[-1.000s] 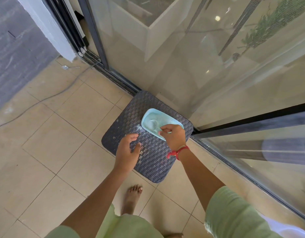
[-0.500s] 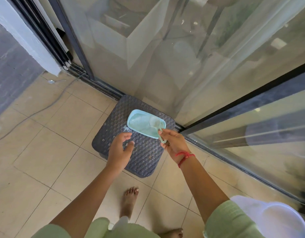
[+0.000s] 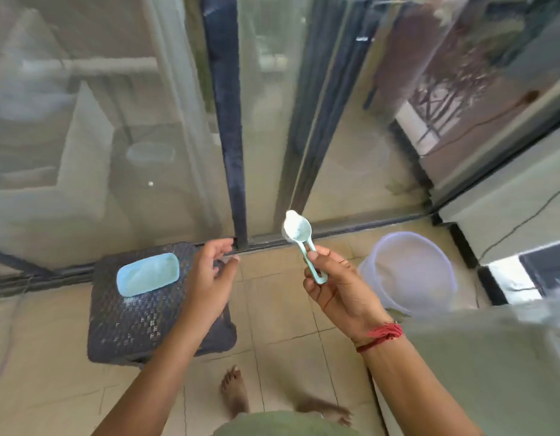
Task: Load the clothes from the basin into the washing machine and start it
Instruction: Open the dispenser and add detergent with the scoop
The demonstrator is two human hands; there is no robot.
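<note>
**One scoop held, one basin on floor**

Right hand (image 3: 341, 284) grips one teal scoop (image 3: 299, 234) of white powder. Left hand (image 3: 209, 275) hovers, fingers spread, holding nothing. One teal tub (image 3: 148, 273) sits on one woven stool (image 3: 130, 322). One translucent basin (image 3: 407, 269) stands right, on the floor.

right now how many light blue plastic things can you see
2: the scoop held up in the right hand, and the detergent box on the wicker stool. None seem hidden.

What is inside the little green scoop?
The scoop in the right hand holds a heap of white powder. The fingers cover part of its handle.
</note>
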